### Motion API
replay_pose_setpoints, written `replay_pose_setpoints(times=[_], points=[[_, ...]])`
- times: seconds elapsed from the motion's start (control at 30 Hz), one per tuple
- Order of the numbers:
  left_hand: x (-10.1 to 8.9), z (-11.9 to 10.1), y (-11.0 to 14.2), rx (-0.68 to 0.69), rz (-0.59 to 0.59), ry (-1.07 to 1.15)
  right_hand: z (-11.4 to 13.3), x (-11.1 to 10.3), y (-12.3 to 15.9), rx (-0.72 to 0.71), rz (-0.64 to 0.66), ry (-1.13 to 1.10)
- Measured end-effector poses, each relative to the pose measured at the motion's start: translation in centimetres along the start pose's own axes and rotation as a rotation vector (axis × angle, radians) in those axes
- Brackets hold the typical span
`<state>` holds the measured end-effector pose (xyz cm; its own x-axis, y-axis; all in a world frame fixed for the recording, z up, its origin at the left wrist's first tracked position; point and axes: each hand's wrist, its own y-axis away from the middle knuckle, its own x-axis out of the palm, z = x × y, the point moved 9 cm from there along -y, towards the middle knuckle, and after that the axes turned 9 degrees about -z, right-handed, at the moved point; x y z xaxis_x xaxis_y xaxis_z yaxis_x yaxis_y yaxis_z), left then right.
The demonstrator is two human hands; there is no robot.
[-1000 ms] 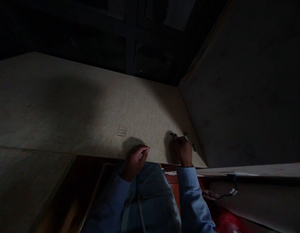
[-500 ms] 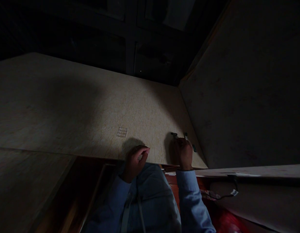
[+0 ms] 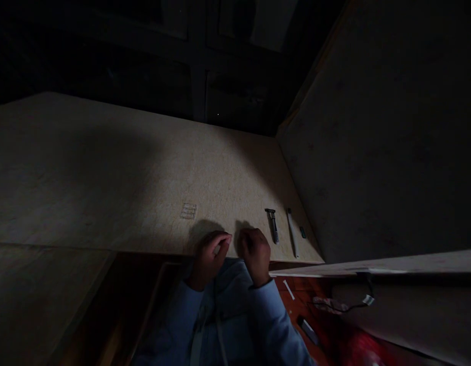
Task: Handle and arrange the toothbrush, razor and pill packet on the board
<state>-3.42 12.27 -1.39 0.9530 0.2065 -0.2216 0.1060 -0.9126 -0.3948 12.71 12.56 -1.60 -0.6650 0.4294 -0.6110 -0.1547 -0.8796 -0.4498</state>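
Note:
My left hand (image 3: 209,258) is at the front edge of the counter, fingers curled in and thumb against them, with nothing visible inside. Close on its right, my right hand (image 3: 255,255) is loosely closed, and no object shows in it. A razor (image 3: 274,226) with a dark head lies just right of that hand, head pointing away from me. Beside it lies a pale toothbrush (image 3: 293,235) with a dark head end. Further right is a small dark green piece (image 3: 303,232). A clear ribbed plastic piece (image 3: 188,211) lies beyond my left hand.
The pale marbled counter (image 3: 220,173) meets a wall (image 3: 380,152) on the right and a dark window (image 3: 197,76) at the back. Below, on the reddish floor, are a white strip (image 3: 289,290), a dark-and-grey object (image 3: 308,330) and a cable (image 3: 353,307).
My right hand has left the razor and moved left, beside my left hand. The razor and toothbrush now show in full. My left hand has stayed nearly still, and the view has shifted slightly.

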Motion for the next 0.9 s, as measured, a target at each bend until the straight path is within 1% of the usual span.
replay_pose_setpoints(times=[0.07, 0.17, 0.23, 0.27, 0.3, 0.4, 0.5, 0.57, 0.67, 0.73, 0.8, 0.9], points=[[-0.1, 0.5, 0.0, -0.040, -0.019, 0.043, -0.1, 0.6, 0.1, -0.011, -0.028, 0.077], [-0.7, 1.7, 0.1, -0.171, -0.064, 0.157, -0.1, 0.7, 0.4, -0.036, -0.053, 0.103], [-1.7, 2.3, 0.2, -0.234, -0.110, 0.203, -0.1, 0.5, 0.6, -0.054, -0.056, 0.097], [-2.5, 2.3, 0.1, -0.234, -0.144, 0.191, -0.2, 0.5, 0.7, -0.062, -0.056, 0.095], [-3.5, 2.1, 0.0, -0.214, -0.187, 0.153, -0.2, 0.4, 0.7, -0.067, -0.055, 0.093], [-7.3, 1.3, -0.9, -0.080, -0.330, -0.065, -0.3, 0.5, 0.9, -0.073, -0.052, 0.091], [-10.3, 1.6, -2.5, 0.025, -0.397, -0.310, -0.3, 0.5, 0.9, -0.079, -0.049, 0.100], [-11.3, 2.8, -3.7, 0.062, -0.375, -0.442, -0.3, 0.6, 1.0, -0.092, -0.044, 0.104], [-10.9, 5.4, -5.3, 0.080, -0.211, -0.523, -0.3, 0.6, 1.1, -0.116, -0.039, 0.103], [-10.5, 7.0, -6.0, 0.069, -0.128, -0.558, -0.3, 0.5, 1.1, -0.127, -0.043, 0.101], [-10.0, 7.7, -6.5, 0.075, -0.082, -0.570, -0.4, 0.5, 1.2, -0.134, -0.043, 0.099], [-9.5, 7.6, -7.0, 0.090, -0.047, -0.554, -0.3, 0.5, 1.3, -0.155, -0.051, 0.106]])
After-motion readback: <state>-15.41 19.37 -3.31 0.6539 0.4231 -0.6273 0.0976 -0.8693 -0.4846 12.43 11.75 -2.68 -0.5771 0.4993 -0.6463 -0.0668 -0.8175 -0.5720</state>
